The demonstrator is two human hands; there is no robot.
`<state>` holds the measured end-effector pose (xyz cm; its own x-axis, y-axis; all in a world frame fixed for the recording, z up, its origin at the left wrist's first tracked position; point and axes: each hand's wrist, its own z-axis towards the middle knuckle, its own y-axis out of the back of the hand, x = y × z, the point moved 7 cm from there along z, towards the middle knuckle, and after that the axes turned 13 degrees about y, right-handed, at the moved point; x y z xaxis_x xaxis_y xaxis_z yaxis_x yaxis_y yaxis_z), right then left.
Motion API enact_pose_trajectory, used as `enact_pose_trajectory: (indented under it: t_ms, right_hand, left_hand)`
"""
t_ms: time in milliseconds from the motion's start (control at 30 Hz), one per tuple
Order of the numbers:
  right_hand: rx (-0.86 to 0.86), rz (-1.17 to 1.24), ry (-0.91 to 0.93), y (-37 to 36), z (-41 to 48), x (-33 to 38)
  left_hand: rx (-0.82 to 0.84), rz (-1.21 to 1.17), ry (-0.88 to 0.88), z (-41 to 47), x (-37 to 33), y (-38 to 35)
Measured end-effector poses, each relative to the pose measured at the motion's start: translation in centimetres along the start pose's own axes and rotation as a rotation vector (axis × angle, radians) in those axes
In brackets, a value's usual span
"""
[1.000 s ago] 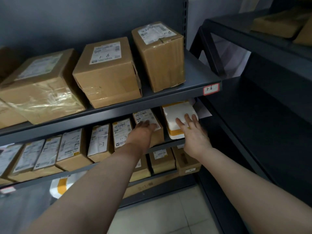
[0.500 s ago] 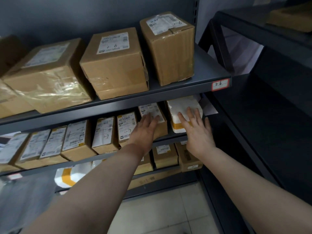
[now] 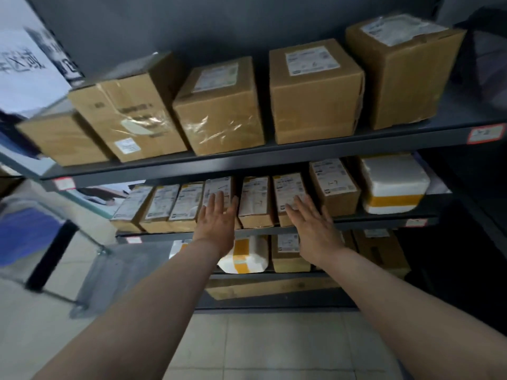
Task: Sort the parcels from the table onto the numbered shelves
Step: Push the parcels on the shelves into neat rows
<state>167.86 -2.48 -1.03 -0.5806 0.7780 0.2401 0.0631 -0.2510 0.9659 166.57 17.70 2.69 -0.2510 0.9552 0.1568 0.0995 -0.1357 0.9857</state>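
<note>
Now | left hand flat, released | right hand flat, released, shifted left off white parcel

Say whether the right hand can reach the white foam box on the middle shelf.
Probably yes: the right hand is open at the middle shelf's edge, and the white foam box further right has its front uncovered.

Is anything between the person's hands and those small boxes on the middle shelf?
Nothing visible. The open left hand and right hand lie directly against the small brown white-labelled cardboard parcels on the dark metal middle shelf.
</note>
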Motion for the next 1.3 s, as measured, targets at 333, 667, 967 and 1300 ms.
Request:
enact_pose_trajectory:
  t_ms: [333, 667, 967, 1300]
  right_hand:
    - [0.12, 0.055, -0.101, -4.0, 4.4, 3.8]
    - [0.189, 0.026, -0.172, -4.0, 6.7, 2.9]
    - [0.06, -0.049, -0.043, -2.4, 7.4, 7.7]
    - [0.071, 0.002, 0.207, -5.2, 12.9, 19.6]
  left_hand:
    - [0.099, -0.046, -0.12, 1.4, 3.6, -2.9]
    - [0.142, -0.151, -0.121, 3.4, 3.3, -3.0]
    - [0.034, -0.154, -0.027, 3.5, 8.8, -4.5]
    - [0.106, -0.087, 0.06, 5.6, 19.4, -5.6]
